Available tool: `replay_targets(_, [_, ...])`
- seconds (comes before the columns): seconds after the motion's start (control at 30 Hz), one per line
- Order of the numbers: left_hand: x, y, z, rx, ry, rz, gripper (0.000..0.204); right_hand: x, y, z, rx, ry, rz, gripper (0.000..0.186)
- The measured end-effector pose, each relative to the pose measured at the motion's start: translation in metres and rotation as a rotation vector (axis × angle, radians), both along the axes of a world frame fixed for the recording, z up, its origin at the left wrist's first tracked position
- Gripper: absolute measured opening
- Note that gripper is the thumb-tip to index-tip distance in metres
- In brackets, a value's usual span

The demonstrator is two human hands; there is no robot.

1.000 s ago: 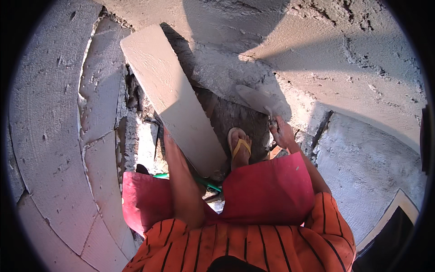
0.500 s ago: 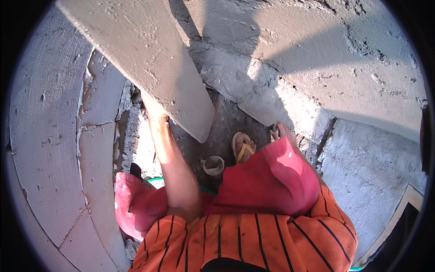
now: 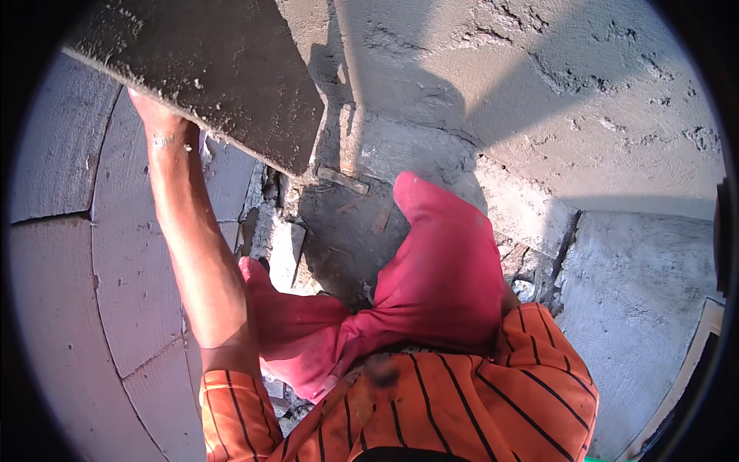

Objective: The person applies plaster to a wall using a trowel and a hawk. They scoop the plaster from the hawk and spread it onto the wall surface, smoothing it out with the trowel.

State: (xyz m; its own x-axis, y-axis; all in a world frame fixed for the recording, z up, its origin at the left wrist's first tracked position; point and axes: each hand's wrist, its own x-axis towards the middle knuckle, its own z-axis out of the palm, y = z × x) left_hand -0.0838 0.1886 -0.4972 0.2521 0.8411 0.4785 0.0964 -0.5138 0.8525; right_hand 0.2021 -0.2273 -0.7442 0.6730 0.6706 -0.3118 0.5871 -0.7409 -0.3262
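Note:
A large flat board (image 3: 223, 69), coated with grey mortar and crumbs, slants across the upper left in shadow. My left hand (image 3: 158, 114) is at its lower left edge, with the arm stretched forward. The fingers are hidden behind the board, which my hand appears to hold. Of my right arm only the orange, black-striped sleeve (image 3: 550, 354) shows, beside my raised right knee. My right hand is out of sight behind the leg of my red trousers (image 3: 443, 277).
A mortar-coated wall (image 3: 585, 131) rises ahead and to the right, with rough patches. Grey blocks (image 3: 131, 285) form a wall on the left. Between them lies dark ground (image 3: 346, 215) with scraps, and a pale-framed dark opening (image 3: 697, 377) is at lower right.
My left hand and the board have moved up and left, and the board's face is now shaded. My knees have shifted; the small cup, sandalled foot and fingers or toes by my knee are out of sight.

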Motion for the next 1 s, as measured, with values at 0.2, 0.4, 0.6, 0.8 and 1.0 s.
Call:
replay_targets(0.2, [-0.058, -0.047, -0.040, 0.040, 0.237, -0.040, 0.050, -0.003, 0.018, -0.016, 0.076, -0.021, -0.072, 0.039])
replay_targets(0.4, [-0.087, -0.090, -0.075, 0.054, 0.373, 0.082, 0.040, 0.010, 0.012, -0.037, 0.226, -0.233, 0.039, 0.040])
replay_targets(0.6, [-0.109, -0.068, -0.082, 0.289, 0.402, 0.034, 0.037, 0.039, 0.007, -0.037, 0.399, -0.283, 0.047, 0.039])
replay_targets(0.8, [-0.105, -0.072, -0.081, -0.084, 0.226, 0.069, 0.033, 0.094, -0.057, -0.030, 0.229, -0.290, 0.040, 0.049])
replay_targets(1.0, [-0.095, -0.079, -0.083, -0.060, 0.340, 0.025, 0.044, 0.141, -0.105, -0.003, -0.074, -0.220, -0.001, 0.052])
